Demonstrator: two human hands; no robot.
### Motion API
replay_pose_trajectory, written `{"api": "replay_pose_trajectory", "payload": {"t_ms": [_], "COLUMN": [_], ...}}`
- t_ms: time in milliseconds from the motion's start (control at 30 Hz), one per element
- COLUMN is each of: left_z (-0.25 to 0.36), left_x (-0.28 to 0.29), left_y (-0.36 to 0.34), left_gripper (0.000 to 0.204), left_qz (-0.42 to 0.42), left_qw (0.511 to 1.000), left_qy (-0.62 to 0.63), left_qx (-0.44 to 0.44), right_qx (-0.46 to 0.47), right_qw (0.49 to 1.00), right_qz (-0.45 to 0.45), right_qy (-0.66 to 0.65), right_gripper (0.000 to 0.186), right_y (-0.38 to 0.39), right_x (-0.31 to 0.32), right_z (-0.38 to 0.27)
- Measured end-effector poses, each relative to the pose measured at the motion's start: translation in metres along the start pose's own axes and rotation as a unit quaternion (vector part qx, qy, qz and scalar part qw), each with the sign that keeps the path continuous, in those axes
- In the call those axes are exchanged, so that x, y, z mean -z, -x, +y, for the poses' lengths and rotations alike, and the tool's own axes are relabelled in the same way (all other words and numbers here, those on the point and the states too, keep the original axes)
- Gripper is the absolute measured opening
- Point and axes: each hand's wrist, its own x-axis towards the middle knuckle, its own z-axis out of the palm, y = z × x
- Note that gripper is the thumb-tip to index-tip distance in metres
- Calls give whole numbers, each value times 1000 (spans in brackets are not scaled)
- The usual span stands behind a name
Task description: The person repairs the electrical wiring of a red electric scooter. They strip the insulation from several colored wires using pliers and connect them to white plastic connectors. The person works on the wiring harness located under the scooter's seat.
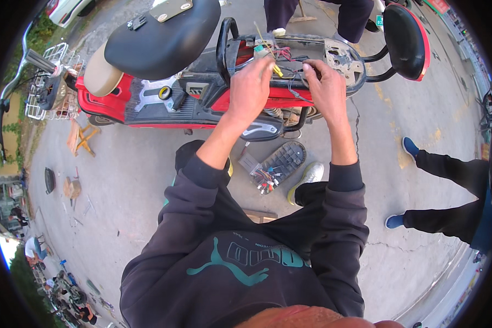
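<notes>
A red electric scooter [169, 111] lies across the view in front of me, its rear compartment uncovered and full of loose wiring [283, 53]. My left hand [250, 90] is over the compartment's near side with thumb and fingers pinched together. Just beside those fingertips is a slim yellow piece [279, 71]; whether they grip it is unclear. My right hand [328, 87], to the right of it, pinches a dark wire [299, 69] between thumb and forefinger. A thin wire loops below the two hands, over the red side panel.
The black seat [161, 41] is tipped forward, a metal plate [169, 9] on it. On the ground a grey plastic cover [291, 156] holds connectors [268, 179], near my shoe [312, 174]. One person stands at right [448, 172]; another person's dark-trousered legs [357, 19] are beyond the scooter.
</notes>
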Motion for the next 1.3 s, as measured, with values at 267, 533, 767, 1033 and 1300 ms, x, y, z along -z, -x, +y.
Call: {"api": "replay_pose_trajectory", "payload": {"t_ms": [267, 533, 767, 1033, 1300], "left_z": [-8, -12, -24, -28, -31], "left_x": [6, -4, 0, 8, 12], "left_y": [27, 17, 28, 33, 56], "left_gripper": [26, 29, 40, 42, 31], "left_qz": [25, -3, -16, 1, -130], "left_qw": [996, 984, 974, 960, 975], "left_qy": [26, 2, -16, 6, 125], "left_qx": [-75, -176, -224, -281, -126], "right_qx": [30, 15, 204, 222, 196], "right_qw": [999, 995, 941, 869, 961], "right_qz": [-28, -89, -253, -390, -195], "right_qy": [25, 34, 96, 210, -1], "right_gripper": [22, 24, 27, 24, 18], "right_y": [-13, -40, -70, -64, -27], "right_x": [7, -22, -38, -42, -15], "right_z": [-39, -48, -60, -82, -57]}}
